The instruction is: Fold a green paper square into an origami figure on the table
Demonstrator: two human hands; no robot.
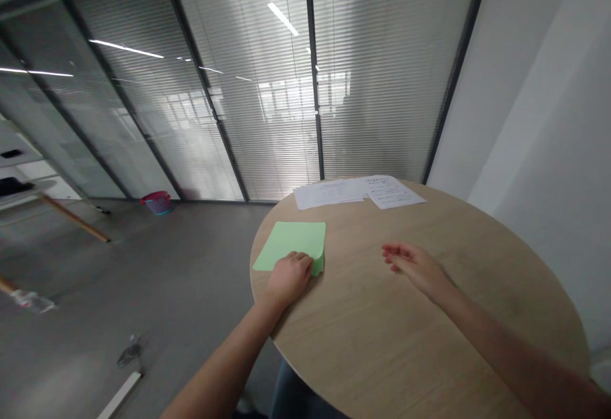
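In the head view, with 12 o'clock at the far edge of the round tabletop [405,355], the green paper [293,241] lies at about 10 o'clock in one pile, its layers showing at the bent near-right corner. Handling of it looks under way, since a hand is on it, yet no green sheet lies apart; how much is left cannot be told. The printed white sheets [351,191] lie flat at 11 o'clock, out of both hands' reach as posed. The left arm [229,358] enters from 8 o'clock; the left hand [292,274] lies palm down on that corner, fingers curled, its thumb hidden, so whether it grips or only presses is unclear. The right arm [491,336] slants in from 4 o'clock; the right hand [413,266] is apparently empty, fingers loosely bent towards 9 o'clock, well apart from the pile.
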